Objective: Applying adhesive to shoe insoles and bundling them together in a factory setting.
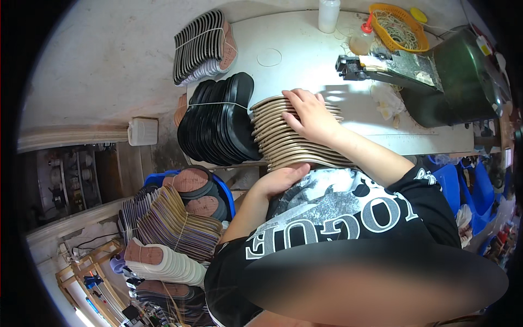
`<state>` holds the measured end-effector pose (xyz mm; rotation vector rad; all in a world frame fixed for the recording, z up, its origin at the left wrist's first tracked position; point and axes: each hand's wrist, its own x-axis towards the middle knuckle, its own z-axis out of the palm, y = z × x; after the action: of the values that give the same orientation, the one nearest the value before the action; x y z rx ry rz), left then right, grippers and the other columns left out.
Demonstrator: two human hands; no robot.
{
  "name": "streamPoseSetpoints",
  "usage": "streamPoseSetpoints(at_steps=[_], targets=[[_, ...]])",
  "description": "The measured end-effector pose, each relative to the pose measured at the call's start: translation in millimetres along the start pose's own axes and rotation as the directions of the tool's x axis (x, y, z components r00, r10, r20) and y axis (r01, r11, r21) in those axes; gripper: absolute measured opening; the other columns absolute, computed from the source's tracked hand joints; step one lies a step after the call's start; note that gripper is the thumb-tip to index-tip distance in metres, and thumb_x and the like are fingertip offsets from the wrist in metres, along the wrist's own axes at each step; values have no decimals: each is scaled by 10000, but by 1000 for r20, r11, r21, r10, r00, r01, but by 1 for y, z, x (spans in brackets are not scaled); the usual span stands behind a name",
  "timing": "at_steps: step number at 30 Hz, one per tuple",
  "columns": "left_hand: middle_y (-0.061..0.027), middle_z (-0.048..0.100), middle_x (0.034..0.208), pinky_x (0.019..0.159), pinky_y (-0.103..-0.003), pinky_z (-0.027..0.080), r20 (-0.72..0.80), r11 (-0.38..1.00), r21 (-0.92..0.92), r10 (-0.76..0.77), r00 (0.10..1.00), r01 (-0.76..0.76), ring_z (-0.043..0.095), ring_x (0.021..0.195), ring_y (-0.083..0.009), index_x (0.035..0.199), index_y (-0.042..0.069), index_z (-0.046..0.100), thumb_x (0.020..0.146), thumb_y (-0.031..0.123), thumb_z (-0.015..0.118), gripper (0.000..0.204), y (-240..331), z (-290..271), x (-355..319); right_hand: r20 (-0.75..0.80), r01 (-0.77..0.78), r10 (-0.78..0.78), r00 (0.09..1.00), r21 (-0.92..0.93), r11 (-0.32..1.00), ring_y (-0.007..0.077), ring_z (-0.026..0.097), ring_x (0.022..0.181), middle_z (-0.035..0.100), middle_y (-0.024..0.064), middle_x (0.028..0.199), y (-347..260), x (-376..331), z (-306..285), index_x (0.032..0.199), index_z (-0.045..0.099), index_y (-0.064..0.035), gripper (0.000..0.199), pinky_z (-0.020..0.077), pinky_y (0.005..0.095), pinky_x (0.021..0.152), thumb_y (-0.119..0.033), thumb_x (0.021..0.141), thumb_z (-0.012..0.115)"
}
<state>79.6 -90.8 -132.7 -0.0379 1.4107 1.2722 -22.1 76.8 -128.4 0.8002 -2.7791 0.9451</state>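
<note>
A thick stack of tan shoe insoles (283, 139) lies on its side at the near edge of the white table (305, 49). My right hand (309, 113) rests flat on top of the stack, fingers spread over the upper edges. My left hand (283, 177) presses against the stack's near side from below, at the table's front edge. Together the hands squeeze the stack between them. A bundle of black soles (220, 120), tied with a white string, stands just left of the tan stack.
Another tied bundle of dark soles (202, 46) sits at the table's far left. A dark green machine (436, 76), an orange basket (397, 24) and two plastic bottles (359, 38) stand at the back right. Stacked insoles (174, 223) and a blue bin (226, 191) fill the floor at left.
</note>
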Motion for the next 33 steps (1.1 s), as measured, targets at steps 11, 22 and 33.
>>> streamPoseSetpoints(at_steps=[11, 22, 33], targets=[[-156, 569, 1296, 1043, -335, 361, -12, 932, 248, 275, 961, -263, 510, 1223, -226, 1303, -9, 526, 957, 204, 537, 406, -7, -25, -96, -33, -30, 26, 999, -114, 993, 304, 508, 1105, 534, 165, 1193, -3, 0, 4, 1319, 440, 7, 517, 358, 408, 938, -276, 892, 508], [-172, 643, 821, 732, -419, 473, -441, 470, 883, 818, 369, 14, 636, 799, -320, 1011, 36, 675, 885, 437, 576, 432, 76, -62, 9, 104, -107, 75, 992, 349, 931, 357, 608, 1014, 629, 234, 1086, 11, -5, 2, 1328, 378, 32, 505, 449, 417, 902, -208, 905, 515], [-158, 597, 817, 735, -447, 415, -410, 266, 897, 799, 440, 352, 612, 745, -316, 1025, 119, 644, 785, 644, 567, 582, 77, -26, 10, -36, -236, 235, 971, -40, 971, 383, 603, 997, 563, 200, 1148, 75, 133, 60, 1081, 577, -5, 277, 495, 452, 854, -176, 863, 580]])
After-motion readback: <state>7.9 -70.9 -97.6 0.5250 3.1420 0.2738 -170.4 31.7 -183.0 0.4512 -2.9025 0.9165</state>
